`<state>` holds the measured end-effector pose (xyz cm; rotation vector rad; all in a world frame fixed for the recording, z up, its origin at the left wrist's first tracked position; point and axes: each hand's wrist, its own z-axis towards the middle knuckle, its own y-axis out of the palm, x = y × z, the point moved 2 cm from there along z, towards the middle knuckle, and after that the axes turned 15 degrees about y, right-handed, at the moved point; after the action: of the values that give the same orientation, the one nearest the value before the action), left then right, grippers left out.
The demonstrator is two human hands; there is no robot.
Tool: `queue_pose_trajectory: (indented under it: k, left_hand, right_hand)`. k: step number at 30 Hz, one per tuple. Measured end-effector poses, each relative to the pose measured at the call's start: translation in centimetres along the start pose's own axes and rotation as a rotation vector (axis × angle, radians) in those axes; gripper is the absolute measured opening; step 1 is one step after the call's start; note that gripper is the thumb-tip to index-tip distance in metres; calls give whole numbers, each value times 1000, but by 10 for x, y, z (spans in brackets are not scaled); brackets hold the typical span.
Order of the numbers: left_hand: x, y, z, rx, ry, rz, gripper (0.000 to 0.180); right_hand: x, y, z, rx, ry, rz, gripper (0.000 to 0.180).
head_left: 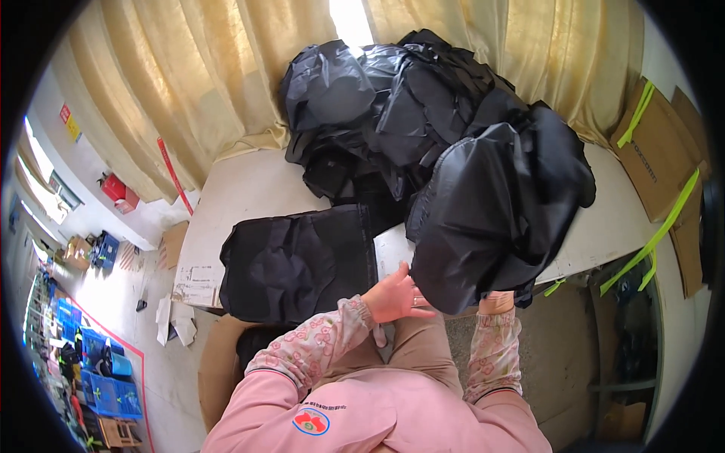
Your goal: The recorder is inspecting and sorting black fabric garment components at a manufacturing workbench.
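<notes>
A shiny black fabric cover (483, 219) with a gathered edge hangs over the table's front edge, right of centre. My right hand (496, 303) reaches up beneath it; only the wrist shows and the fingers are hidden by the cloth. Just left of the cover, my left hand (396, 296) is open, its fingers apart and pointing toward the fabric, holding nothing. Left of that hand, a flat, roughly rectangular black fabric piece (242, 260) lies on the table, with a darker rounded patch in its middle.
A large heap of black fabric pieces (332, 83) covers the back of the white table (249, 181), against yellow curtains (189, 75). Cardboard sheets (657, 158) with neon-yellow strips stand at the right. A cardboard box (217, 362) sits below the table's left front.
</notes>
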<state>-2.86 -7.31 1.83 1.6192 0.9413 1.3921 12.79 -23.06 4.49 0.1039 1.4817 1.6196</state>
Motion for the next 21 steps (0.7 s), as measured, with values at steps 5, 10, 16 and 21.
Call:
queue_pose_trajectory:
  k: [5,10,16,21]
  left_hand:
    - [39,10,9,118,450,163,38]
    - [105,5,-47,366,666,627,29]
    - [75,40,-17,330,833,869,29]
    - [52,68,-27,103,817,505,24]
  right_hand:
    - [42,-85,11,393,218,111,29]
    - [87,-24,-32,68,423,-1673,15]
    - [54,102,-18,254,-551,-1635,28]
    - [74,89,-4,121,-240,-1602,32]
